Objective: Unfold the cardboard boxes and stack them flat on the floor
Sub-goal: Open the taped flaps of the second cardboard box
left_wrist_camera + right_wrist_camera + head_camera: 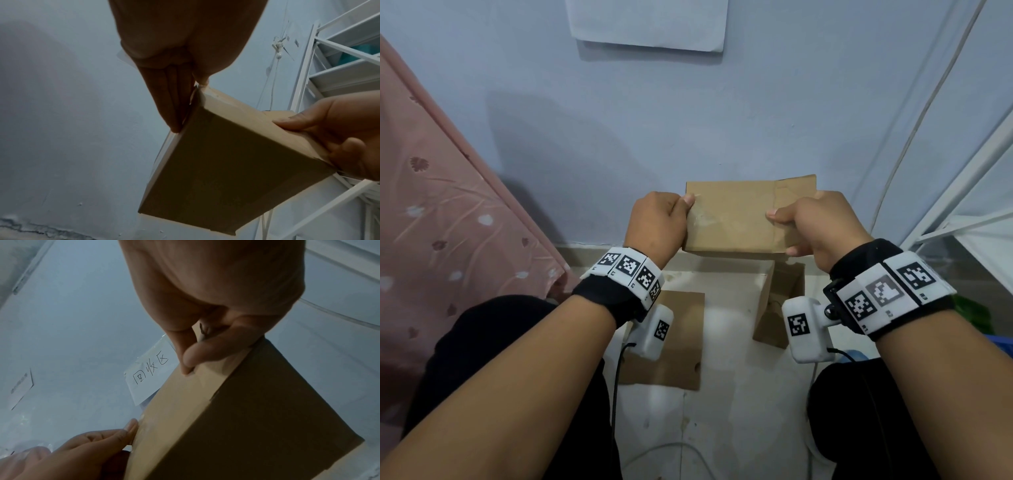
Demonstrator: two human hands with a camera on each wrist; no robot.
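I hold a small brown cardboard box (736,219) in the air in front of the wall, still in box shape. My left hand (659,226) grips its left end, thumb on the taped top face and fingers down the side. My right hand (815,226) grips the right end, thumb on top, fingers curled under. The left wrist view looks up at the box (226,162) with the left fingers (170,100) at its corner. The right wrist view has the right thumb (205,353) pressed on the box (246,426) edge. A flattened cardboard piece (674,342) lies on the floor below.
Another open cardboard box (779,301) stands on the pale floor under my right hand. A pink curtain (448,222) hangs at left, a white metal rack (969,192) at right. A paper label (650,24) is taped to the blue wall. Cables trail across the floor.
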